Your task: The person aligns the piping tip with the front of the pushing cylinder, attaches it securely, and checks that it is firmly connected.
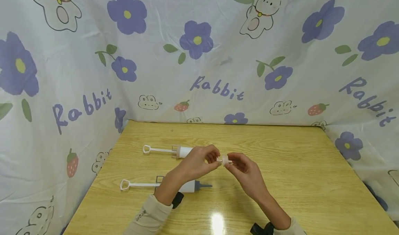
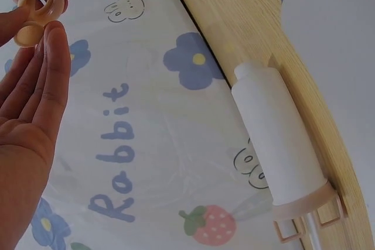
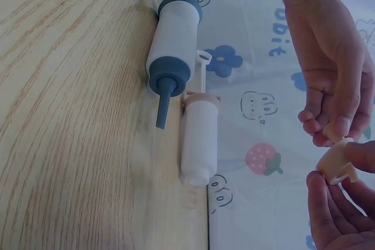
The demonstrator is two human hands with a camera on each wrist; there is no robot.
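Before my chest, both hands meet at a small beige ring-shaped plastic cap (image 1: 225, 160). My left hand (image 1: 197, 163) pinches its near-left side between thumb and fingertips. On the other side, my right hand (image 1: 246, 172) grips the cap with thumb and fingers. In the left wrist view the hollow ring (image 2: 54, 5) shows with a small rounded beige piece (image 2: 29, 34) against it; fingers cover part of both. A white syringe with a beige collar (image 1: 184, 152) lies behind my left hand, its short tip bare in the right wrist view.
A second white syringe (image 1: 188, 186) with a blue-grey collar and long nozzle lies nearer, partly behind my left forearm. Both plungers have white loop handles pointing left. The wooden table (image 1: 296, 179) meets a rabbit-and-flower cloth (image 1: 199, 72) at its back and sides.
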